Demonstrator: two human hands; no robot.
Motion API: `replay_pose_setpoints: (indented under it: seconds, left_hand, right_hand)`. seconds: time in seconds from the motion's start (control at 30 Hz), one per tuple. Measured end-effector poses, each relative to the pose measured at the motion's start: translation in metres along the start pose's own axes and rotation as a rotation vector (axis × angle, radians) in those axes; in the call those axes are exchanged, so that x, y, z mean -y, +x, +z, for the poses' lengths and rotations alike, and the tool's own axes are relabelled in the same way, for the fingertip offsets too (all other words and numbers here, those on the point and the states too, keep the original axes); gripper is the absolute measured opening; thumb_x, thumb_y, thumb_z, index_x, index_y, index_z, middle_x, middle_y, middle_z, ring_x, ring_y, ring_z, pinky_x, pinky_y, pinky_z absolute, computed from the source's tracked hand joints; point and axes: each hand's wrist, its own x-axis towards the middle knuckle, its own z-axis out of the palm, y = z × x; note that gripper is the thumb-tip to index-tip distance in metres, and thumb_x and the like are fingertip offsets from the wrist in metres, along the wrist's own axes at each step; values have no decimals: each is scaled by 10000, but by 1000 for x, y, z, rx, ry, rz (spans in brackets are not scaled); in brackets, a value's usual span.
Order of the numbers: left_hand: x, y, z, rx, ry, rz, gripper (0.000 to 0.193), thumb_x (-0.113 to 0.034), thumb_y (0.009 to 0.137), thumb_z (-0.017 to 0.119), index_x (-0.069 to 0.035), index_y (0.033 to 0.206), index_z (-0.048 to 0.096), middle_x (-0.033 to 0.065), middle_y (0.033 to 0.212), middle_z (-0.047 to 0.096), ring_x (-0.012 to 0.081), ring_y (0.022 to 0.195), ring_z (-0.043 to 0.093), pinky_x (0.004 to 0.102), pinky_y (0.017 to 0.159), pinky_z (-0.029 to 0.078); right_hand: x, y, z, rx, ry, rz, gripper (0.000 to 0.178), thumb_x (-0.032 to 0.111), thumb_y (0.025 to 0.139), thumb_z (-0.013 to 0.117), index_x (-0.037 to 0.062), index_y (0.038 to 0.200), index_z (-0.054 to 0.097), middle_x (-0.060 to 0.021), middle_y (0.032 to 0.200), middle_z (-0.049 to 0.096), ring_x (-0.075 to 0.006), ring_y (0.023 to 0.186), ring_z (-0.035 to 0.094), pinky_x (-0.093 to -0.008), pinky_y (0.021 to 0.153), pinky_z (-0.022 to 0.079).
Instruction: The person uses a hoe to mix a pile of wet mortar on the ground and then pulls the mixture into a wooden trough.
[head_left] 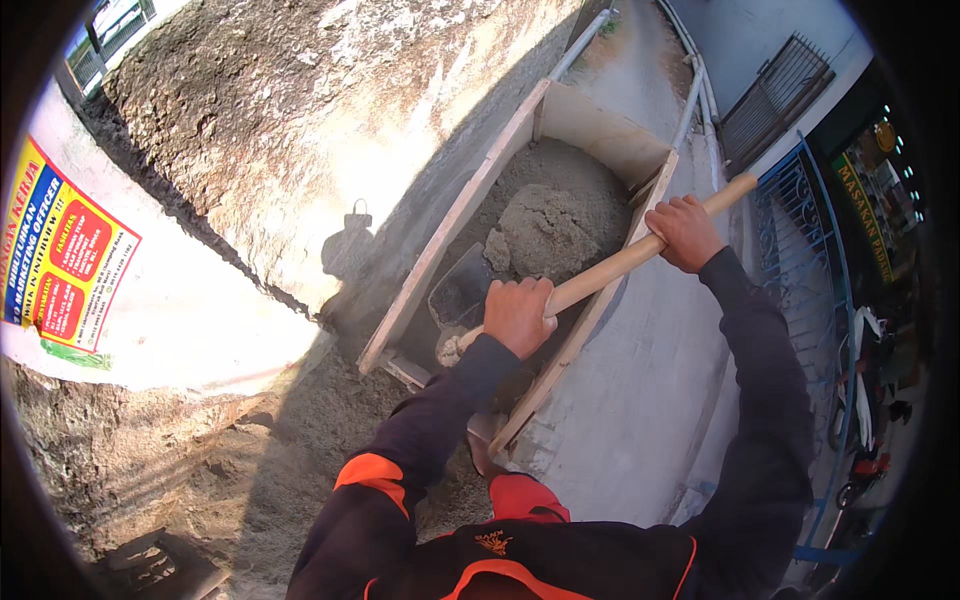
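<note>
Both of my hands are closed around the pale wooden handle (605, 268) of a hoe. My left hand (519, 315) grips it low, close to the head, and my right hand (686, 233) holds it near its upper right end. The hoe's dark blade (462, 288) lies inside a long wooden trough (425, 245), against the near side of a heap of wet grey mortar (555, 232). Mortar clings to the joint where handle and blade meet. My left forearm hides part of the trough's near end.
A rough rock and plaster wall (260, 130) rises at the left, with a colourful poster (62, 255) on it. Loose sand (220, 480) covers the near left ground. White pipes (690, 100) run along the concrete path (620, 400). A blue metal railing (815, 250) stands at the right.
</note>
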Motion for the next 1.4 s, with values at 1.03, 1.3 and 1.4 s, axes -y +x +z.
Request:
replay_pose_setpoints:
  seconds: [1.03,1.3,1.4]
  left_hand:
    - [262,-610,51,331,-250,-1402,352,-258,792,699,-7,1011,585,247,863,672,455,874,647,527,764,502]
    - [415,-621,115,264,-278,-1194,303,-230,826,661,-37,1056,624,229,918,682,446,897,647,516,766,504]
    - [484,-598,141,221,-327,-1088,287,-179,836,647,-19,1073,629,244,951,672,432,934,647,491,765,502]
  right_hand:
    - [847,160,323,498,1877,1380,269,203,871,685,54,937,470,-53,656,521,-174,471,534,-357,424,443]
    - [881,235,441,128,1580,1291,269,223,907,656,50,964,457,-78,757,540,-165,602,576,-342,504,487]
    - [857,280,476,125,1763,1348,442,311,942,624,-17,1192,463,-193,954,620,-351,827,659,-488,713,489]
